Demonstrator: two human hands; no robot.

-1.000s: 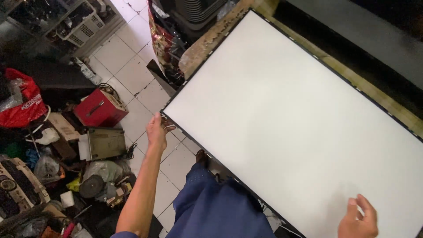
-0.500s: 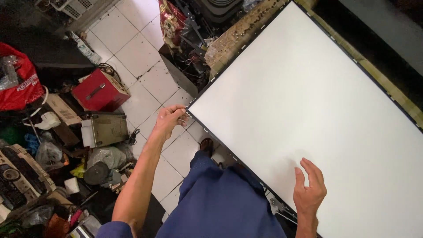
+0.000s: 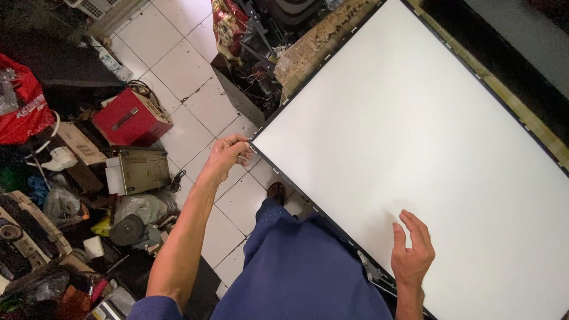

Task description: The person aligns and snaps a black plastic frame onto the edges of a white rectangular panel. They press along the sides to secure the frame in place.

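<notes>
my left hand point(image 3: 228, 155) sits at about nine o'clock of the view, fingers curled together and pinching the near-left corner of the big white panel point(image 3: 415, 136); thumb and fingertips look clamped right on the thin dark frame point(image 3: 296, 192) there, though i cannot tell how much of the edge is truly between them; my right hand point(image 3: 412, 256) is down at five o'clock, fingers spread apart and lying flat on the white face just inside the near edge, gripping nothing; the panel itself fills the view from the centre out to three o'clock, lying flat on a worn, mottled bench point(image 3: 314, 44) whose edge shows at twelve o'clock; to handle this well i judge the corner pinch should stay on the frame, not the sheet, and the flat palm should press lightly and evenly, since a sheet this wide and thin would likely flex or crease if lifted from one corner alone; the surface is matte, smooth, unmarked white, a plain rectangle with small clips dotted along its dark border; below me, blue trousers point(image 3: 296, 266) and a foot on pale glazed floor tiles point(image 3: 178, 59); farther out toward nine o'clock lies clutter: a red metal box point(image 3: 130, 118), a grey-green metal case point(image 3: 139, 170) with a vented lid, a red plastic bag point(image 3: 24, 106), cables and crumpled wrapping.
</notes>
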